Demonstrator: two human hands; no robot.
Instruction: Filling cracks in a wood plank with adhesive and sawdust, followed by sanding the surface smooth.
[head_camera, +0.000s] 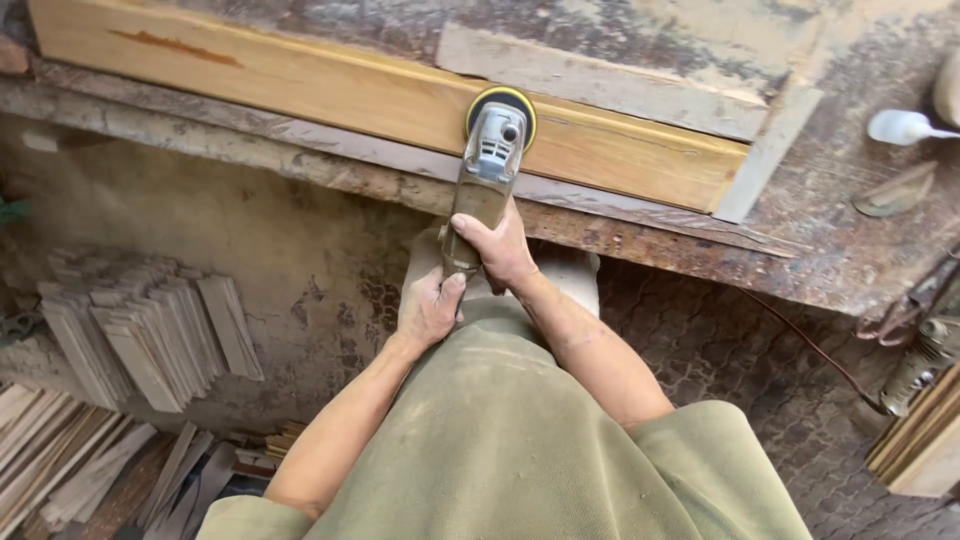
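Both my hands grip a grey angle grinder (487, 165) with a yellow-rimmed sanding disc. My right hand (495, 247) wraps the body of the tool from the right. My left hand (428, 305) holds its rear end just below. The disc rests against the front face of a long pale wooden plank (330, 90), near the plank's right part. The plank lies along a worn, dusty workbench (640, 235).
Stacks of short wooden slats (150, 325) lie on the ground at left, with more strips (70, 460) below. A second power tool (915, 365) with a red cord sits at the right. A white bulb-shaped object (900, 126) and a curved wood scrap (895, 190) rest on the bench.
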